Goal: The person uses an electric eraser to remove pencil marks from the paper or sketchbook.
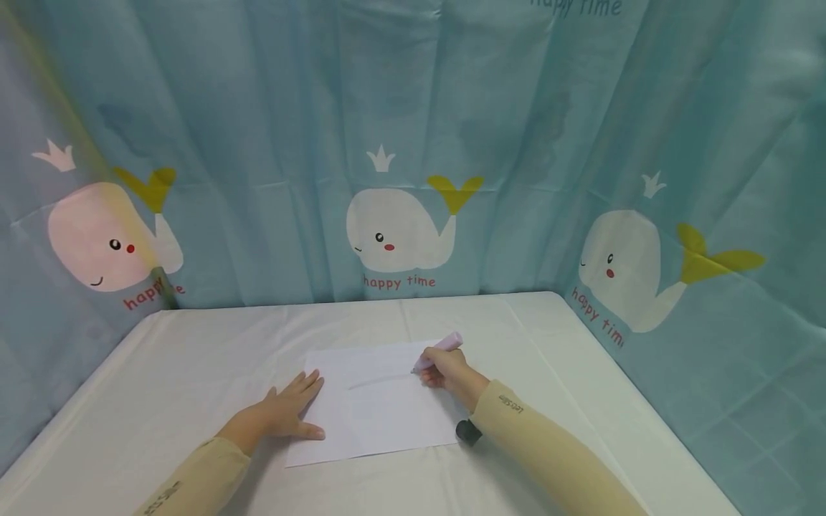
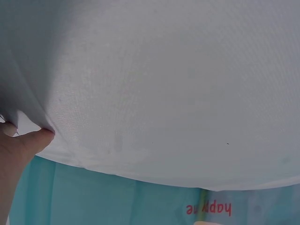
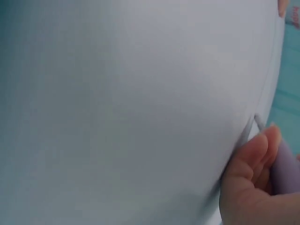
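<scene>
A white sheet of paper (image 1: 381,423) lies on the white-covered table, a faint, nearly straight line (image 1: 377,381) across its upper part. My right hand (image 1: 449,369) pinches a thick lilac pen (image 1: 452,341), whose tip meets the paper at the line's right end. The right wrist view has the pen (image 3: 285,171) close up, thumb and finger around its lower barrel. My left hand (image 1: 284,413) rests with spread fingers at the sheet's left edge. Only part of that hand (image 2: 21,147) shows in the left wrist view.
A small black object (image 1: 467,432) sits by the right sleeve (image 1: 535,444), at the sheet's lower right corner. The white tablecloth (image 1: 213,358) spreads around the paper. Behind and beside the table hangs a teal curtain (image 1: 290,236) with whale prints.
</scene>
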Tool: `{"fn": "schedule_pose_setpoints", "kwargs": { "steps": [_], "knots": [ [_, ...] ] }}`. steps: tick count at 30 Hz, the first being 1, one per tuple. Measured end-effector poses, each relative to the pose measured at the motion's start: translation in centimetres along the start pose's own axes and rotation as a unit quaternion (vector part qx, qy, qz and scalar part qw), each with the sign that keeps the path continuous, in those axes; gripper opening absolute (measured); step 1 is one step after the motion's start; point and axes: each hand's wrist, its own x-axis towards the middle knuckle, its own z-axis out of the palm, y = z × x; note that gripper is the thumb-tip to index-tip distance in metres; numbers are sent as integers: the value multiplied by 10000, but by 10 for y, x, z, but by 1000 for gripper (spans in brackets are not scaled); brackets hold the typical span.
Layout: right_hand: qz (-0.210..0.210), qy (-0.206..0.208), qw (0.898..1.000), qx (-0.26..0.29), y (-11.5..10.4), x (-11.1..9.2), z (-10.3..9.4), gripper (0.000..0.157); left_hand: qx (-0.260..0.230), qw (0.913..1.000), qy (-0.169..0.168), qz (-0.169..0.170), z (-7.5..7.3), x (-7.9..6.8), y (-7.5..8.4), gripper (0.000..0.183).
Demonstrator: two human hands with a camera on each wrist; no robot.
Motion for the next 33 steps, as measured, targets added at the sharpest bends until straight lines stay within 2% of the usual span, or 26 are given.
{"fn": "schedule_pose_setpoints", "kwargs": {
  "steps": [6,19,24,28,33],
  "knots": [
    [66,-193,9996,-209,-1,-1,2,17,30,10000,2,-7,-5,-4,3,106],
    [26,-358,9992,-160,0,-2,-1,18,0,10000,-47,-51,-6,-4,7,106],
    [91,-292,9995,83,1,-1,-3,17,34,10000,-39,-43,-4,-4,4,106],
    [7,-255,9996,77,-2,-1,0,17,83,10000,-13,-24,-3,-3,2,106],
    [-52,-13,10000,33,-2,-1,3,17,101,9999,-3,23,-4,-3,3,106]
  ]
}}
